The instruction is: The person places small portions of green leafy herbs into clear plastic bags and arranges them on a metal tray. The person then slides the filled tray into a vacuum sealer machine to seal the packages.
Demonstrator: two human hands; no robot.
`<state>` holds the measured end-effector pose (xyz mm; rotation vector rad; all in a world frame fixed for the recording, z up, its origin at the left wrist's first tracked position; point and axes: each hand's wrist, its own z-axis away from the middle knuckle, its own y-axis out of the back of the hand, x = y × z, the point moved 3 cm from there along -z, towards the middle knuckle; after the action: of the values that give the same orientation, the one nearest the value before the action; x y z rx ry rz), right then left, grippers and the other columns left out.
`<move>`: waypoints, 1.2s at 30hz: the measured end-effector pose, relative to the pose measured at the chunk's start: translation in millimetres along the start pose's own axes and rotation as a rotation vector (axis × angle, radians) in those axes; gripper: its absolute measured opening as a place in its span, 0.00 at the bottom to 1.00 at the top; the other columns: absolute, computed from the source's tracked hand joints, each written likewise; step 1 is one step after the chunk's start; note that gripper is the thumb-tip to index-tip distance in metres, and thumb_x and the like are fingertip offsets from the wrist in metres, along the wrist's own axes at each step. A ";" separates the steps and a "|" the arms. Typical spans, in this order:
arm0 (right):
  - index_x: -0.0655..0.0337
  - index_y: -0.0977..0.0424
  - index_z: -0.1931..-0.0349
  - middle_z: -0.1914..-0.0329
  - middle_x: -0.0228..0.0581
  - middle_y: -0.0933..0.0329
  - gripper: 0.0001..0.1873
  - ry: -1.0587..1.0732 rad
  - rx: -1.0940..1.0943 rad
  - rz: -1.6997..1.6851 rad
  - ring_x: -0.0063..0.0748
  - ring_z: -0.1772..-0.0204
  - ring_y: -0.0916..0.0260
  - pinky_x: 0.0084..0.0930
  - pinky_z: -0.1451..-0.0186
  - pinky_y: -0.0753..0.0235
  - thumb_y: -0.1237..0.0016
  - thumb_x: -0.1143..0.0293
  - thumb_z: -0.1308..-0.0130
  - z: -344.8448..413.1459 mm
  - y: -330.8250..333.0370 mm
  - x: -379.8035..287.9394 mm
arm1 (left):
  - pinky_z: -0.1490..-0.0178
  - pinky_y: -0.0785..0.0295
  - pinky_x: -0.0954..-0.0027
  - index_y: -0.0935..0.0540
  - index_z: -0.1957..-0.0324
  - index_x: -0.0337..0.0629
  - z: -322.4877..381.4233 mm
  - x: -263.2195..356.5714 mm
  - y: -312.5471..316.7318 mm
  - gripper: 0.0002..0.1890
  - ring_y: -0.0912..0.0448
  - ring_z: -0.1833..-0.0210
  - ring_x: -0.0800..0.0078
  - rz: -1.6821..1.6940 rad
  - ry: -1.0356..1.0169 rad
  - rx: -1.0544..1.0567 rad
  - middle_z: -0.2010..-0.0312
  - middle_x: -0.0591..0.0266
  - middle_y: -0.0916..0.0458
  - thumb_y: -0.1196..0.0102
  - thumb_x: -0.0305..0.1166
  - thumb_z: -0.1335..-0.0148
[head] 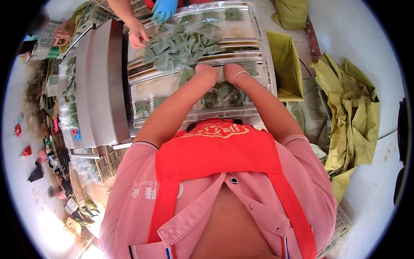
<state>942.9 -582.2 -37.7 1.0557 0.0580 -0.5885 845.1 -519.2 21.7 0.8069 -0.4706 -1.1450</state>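
Before me lies a wide packing machine bed (152, 87) with metal sealing bars (229, 59) across it. My left hand (207, 73) is at the lower sealing bar, fingers curled down and hidden by the hand itself. Beside it, a little to the right, my right hand (233, 73), with a pale bracelet at the wrist, is also curled; whether either hand grips a bag cannot be told. Clear plastic bags of green plant matter (181, 43) lie heaped beyond my hands. More filled bags (220, 95) lie between my forearms, and small ones (142, 108) sit at the near left.
Across the bed are a co-worker's bare hand (138, 34) and blue-gloved hand (164, 9). A raised steel lid (100, 84) stands at the left, with bags beyond it. A yellow bin (284, 64) adjoins the right edge; crumpled yellow sacks (349, 110) lie farther right.
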 end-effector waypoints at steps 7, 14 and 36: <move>0.67 0.31 0.62 0.66 0.59 0.24 0.09 -0.143 0.163 -0.196 0.55 0.59 0.25 0.47 0.57 0.26 0.59 0.74 0.42 -7.2 39.1 24.1 | 0.66 0.26 0.58 0.19 0.68 0.45 52.7 -9.4 -9.0 0.08 0.19 0.65 0.58 0.081 -0.039 0.228 0.70 0.56 0.18 0.45 0.31 0.53; 0.57 0.30 0.57 0.57 0.50 0.29 0.11 0.018 0.313 0.044 0.51 0.54 0.27 0.43 0.54 0.26 0.60 0.71 0.41 -16.7 40.2 6.5 | 0.69 0.26 0.57 0.27 0.52 0.45 61.5 20.5 -22.6 0.21 0.19 0.67 0.57 0.196 -0.152 0.385 0.59 0.49 0.22 0.45 0.37 0.50; 0.58 0.35 0.58 0.51 0.48 0.32 0.11 -0.228 0.539 -0.111 0.54 0.55 0.28 0.46 0.57 0.27 0.58 0.68 0.40 -29.0 31.1 48.7 | 0.72 0.28 0.58 0.27 0.64 0.43 72.0 26.2 -32.6 0.08 0.21 0.74 0.58 0.194 -0.307 0.648 0.75 0.59 0.21 0.52 0.32 0.45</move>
<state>1005.7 -567.9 -42.9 1.5045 -0.2572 -0.8488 784.2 -572.7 40.9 1.1128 -1.1895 -0.9393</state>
